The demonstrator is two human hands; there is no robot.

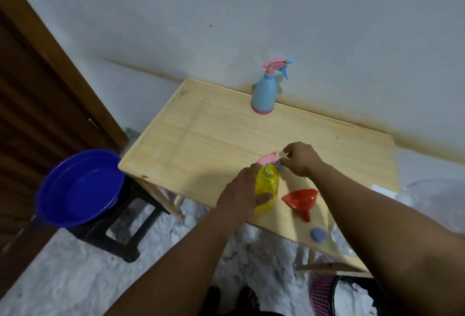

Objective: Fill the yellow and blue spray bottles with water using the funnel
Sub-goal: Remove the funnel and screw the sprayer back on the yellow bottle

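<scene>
Our left hand (pixel 241 190) grips the yellow bottle (pixel 267 185) upright near the table's (pixel 201 134) front edge, while our right hand (pixel 299 158) pinches its pink spray head (pixel 268 158). The red funnel (pixel 300 200) lies just beside; the blue bottle (pixel 264 93) stands by the wall.

One camera sits on my head, looking forward and steeply down over my forearms at the table (pixel 201 127) close below me, tilted, with wall behind and floor left.
</scene>
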